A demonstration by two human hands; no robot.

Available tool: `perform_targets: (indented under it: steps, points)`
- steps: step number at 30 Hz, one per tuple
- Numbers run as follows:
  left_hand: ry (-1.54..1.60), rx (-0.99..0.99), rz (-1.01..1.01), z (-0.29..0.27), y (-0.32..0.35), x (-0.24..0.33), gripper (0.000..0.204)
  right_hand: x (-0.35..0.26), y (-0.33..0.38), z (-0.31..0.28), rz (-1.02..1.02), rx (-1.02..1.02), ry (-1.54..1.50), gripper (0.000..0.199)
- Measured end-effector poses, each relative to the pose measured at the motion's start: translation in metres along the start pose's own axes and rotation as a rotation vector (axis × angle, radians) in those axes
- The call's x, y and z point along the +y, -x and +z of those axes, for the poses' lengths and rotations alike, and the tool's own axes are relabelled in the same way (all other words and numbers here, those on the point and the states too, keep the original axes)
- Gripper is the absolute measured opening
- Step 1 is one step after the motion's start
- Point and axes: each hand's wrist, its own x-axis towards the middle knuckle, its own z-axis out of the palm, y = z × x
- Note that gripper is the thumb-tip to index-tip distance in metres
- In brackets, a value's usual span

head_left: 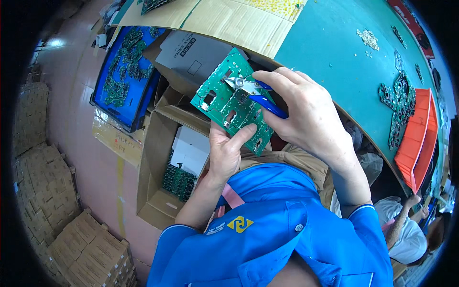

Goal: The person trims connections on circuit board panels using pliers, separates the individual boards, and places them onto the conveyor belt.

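Nearest, blue work shirt [282, 239] filling the lower frame, both forearms rising out of it. Just above, left hand [224, 153] gripping the lower edge of a green circuit board [232, 103], thumb pressed across its face, board tilted and held in the air over the lap. Right hand [306, 112] closed around blue-handled cutters [253, 93], metal tips resting on the board's upper part, seemingly at a soldered lead. Probable risks from here: a snipped lead flying toward the face, with the board held so close under the head; tips slipping sideways and scoring the board surface or a neighbouring joint, since only one hand steadies the board along one edge; board twisting or dropping out of the thumb grip under cutter pressure, down toward the open cardboard box [158, 167] below, with more green boards stacked inside. Further left, a blue tray [98, 91] of boards beside the box. Beyond, teal bench [334, 48] with a loose heap of boards [399, 103] touching an orange bin [420, 138], and flattened cardboard at the far edge. Lower right, another person's arm [399, 222] at the same bench.
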Motion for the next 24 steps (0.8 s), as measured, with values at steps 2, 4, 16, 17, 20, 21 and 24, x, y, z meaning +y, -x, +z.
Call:
perform_targets:
  steps: [2, 4, 16, 17, 20, 21, 24]
  points:
    - [0.015, 0.029, -0.001, 0.000, 0.000, 0.000, 0.052, -0.001, 0.000, 0.000, 0.002, -0.007, -0.004, 0.046]
    - [0.047, 0.013, 0.004, -0.002, -0.001, -0.001, 0.051, -0.002, 0.000, 0.000, 0.001, -0.015, -0.009, 0.047]
    - [0.129, 0.026, -0.050, 0.006, -0.007, 0.006, 0.054, 0.000, -0.001, -0.010, 0.033, 0.023, -0.024, 0.049]
    - [0.122, 0.050, -0.060, 0.007, -0.005, 0.008, 0.055, -0.001, -0.001, -0.010, 0.053, 0.027, -0.022, 0.048]
    - [0.120, 0.079, -0.077, 0.003, -0.006, 0.010, 0.058, -0.002, -0.010, -0.024, 0.086, 0.044, -0.018, 0.046]
    - [0.115, 0.090, -0.094, -0.002, -0.005, 0.006, 0.058, 0.000, -0.014, -0.030, 0.068, 0.067, 0.027, 0.045]
    - [0.169, 0.074, -0.079, -0.013, -0.001, 0.001, 0.054, 0.015, -0.032, -0.046, 0.013, 0.129, 0.162, 0.041]
